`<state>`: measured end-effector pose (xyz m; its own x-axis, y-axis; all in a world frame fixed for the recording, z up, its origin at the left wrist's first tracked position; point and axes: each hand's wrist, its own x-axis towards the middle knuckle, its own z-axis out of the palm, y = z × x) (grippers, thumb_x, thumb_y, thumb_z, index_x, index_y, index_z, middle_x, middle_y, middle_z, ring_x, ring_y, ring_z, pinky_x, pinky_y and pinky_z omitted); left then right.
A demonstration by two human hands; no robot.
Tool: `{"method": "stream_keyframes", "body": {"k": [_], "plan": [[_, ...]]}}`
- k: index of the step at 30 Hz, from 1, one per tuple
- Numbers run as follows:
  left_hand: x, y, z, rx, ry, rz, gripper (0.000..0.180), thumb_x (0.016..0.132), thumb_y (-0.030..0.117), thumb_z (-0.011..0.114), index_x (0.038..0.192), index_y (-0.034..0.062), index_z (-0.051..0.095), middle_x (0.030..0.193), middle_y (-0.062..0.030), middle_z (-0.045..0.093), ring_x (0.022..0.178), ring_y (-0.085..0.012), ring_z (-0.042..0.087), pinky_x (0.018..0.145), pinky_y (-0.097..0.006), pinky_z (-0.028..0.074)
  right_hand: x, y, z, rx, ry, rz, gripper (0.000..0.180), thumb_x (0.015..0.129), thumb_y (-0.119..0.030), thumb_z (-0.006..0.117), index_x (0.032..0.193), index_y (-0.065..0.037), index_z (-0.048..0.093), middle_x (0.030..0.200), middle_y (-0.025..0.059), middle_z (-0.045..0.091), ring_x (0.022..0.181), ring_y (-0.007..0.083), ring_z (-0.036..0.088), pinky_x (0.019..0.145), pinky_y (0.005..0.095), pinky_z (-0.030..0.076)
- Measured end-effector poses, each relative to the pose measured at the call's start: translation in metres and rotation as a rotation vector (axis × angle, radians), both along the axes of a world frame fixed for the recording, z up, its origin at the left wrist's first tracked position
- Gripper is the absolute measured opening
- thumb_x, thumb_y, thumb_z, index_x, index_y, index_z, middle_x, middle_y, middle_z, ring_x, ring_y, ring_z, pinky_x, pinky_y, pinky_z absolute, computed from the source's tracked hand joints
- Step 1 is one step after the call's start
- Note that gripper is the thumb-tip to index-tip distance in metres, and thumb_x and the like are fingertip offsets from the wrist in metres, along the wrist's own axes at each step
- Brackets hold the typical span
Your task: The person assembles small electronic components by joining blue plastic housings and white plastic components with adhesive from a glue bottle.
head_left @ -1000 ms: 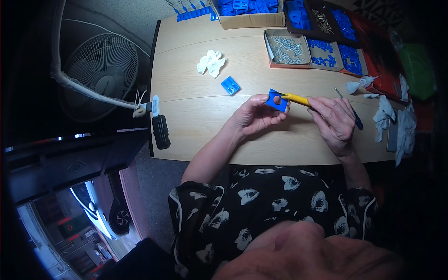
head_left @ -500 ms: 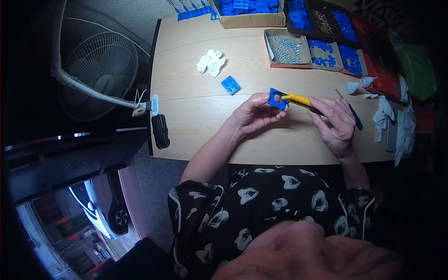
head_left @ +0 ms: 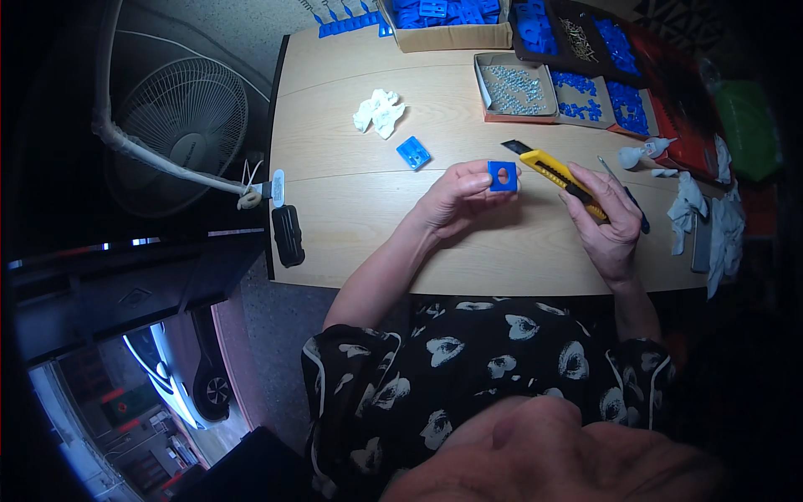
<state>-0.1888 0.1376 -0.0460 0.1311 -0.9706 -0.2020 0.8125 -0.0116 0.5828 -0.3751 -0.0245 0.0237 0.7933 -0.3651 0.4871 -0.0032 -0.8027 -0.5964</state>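
Observation:
Above the middle of the table my left hand (head_left: 460, 197) pinches a small square blue plastic part (head_left: 503, 184) with a round hole through it. My right hand (head_left: 608, 219) is wrapped round a yellow utility knife (head_left: 552, 171). Its dark blade points up and to the left, a short way off the blue part and not touching it. Another blue plastic piece (head_left: 413, 153), rectangular with recesses, lies on the table beyond my left hand.
A crumpled white tissue (head_left: 381, 113) lies farther back. Boxes of small metal pieces (head_left: 514, 89) and blue parts (head_left: 447, 17) line the far side. A screwdriver (head_left: 640, 209), a small white bottle (head_left: 644, 154) and rags (head_left: 687, 209) are at the right; a black case (head_left: 288, 236) sits at the left edge.
The knife has come away from the blue part, and its blade now stands clear of the hole. My left hand has turned the part so its square face shows more upright.

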Motion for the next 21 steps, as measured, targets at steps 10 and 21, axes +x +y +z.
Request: {"method": "stream_keyframes", "body": {"k": [10, 21], "plan": [[-0.007, -0.006, 0.005, -0.043, -0.522, 0.485, 0.047, 0.080, -0.003, 0.074, 0.123, -0.0038, 0.054, 0.116, -0.0088, 0.063, 0.105, -0.0134, 0.061, 0.097, -0.028, 0.049, -0.015, 0.037, -0.012, 0.895, 0.061, 0.059, 0.042, 0.090, 0.001, 0.064, 0.130, 0.008, 0.050, 0.103, 0.0114, 0.062, 0.080, 0.0067, 0.061, 0.068, 0.0184, 0.053], [-0.008, -0.009, -0.001, -0.008, -1.048, 0.750, 0.048, 0.075, 0.003, 0.080, 0.118, -0.0020, 0.058, 0.111, -0.0079, 0.063, 0.100, -0.0128, 0.060, 0.090, -0.027, 0.050, -0.013, 0.049, -0.014, 1.084, 0.105, 0.083, 0.042, 0.090, 0.000, 0.064, 0.128, 0.010, 0.049, 0.099, 0.0125, 0.064, 0.066, 0.0031, 0.057, 0.053, 0.0151, 0.048]]}}
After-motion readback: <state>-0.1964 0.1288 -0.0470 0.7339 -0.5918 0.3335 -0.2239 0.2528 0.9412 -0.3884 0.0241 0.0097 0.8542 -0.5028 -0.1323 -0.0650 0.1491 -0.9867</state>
